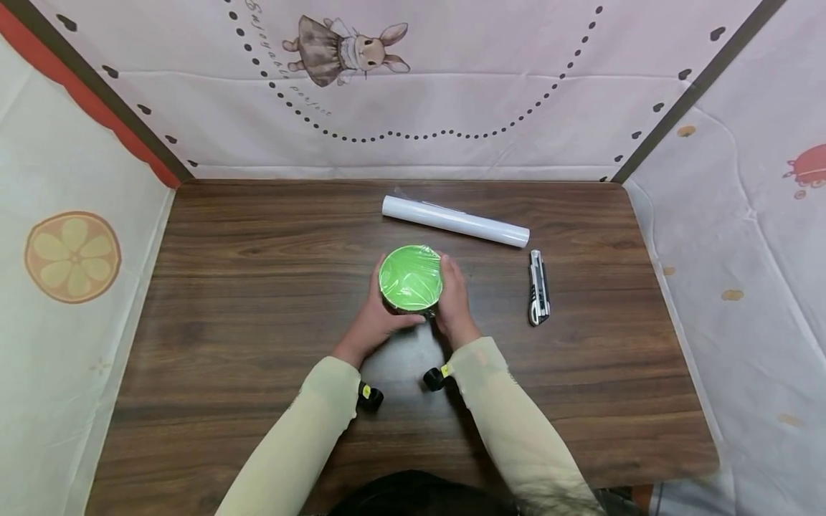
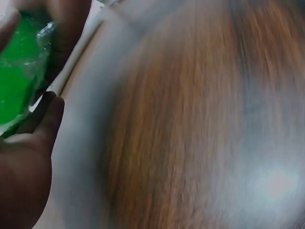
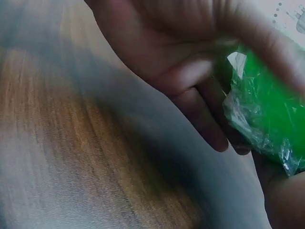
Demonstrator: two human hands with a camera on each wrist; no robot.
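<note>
Between my two hands is a round green bowl point(image 1: 411, 278), seen from above, with clear cling film point(image 3: 248, 124) stretched over its top and bunched in wrinkles down its side. My left hand point(image 1: 381, 315) grips it from the left, thumb along the near side. On the other side my right hand point(image 1: 454, 301) holds it, thumb up by the rim and fingers wrapped low around the side in the right wrist view. The left wrist view catches only part of the green bowl point(image 2: 16, 86) at its left edge.
Behind the bowl a white roll of film point(image 1: 455, 221) lies slantwise on the wooden table point(image 1: 258, 287). To the right lies a utility knife point(image 1: 538, 288). Printed cloth walls point(image 1: 464, 107) border the table at the back and both sides.
</note>
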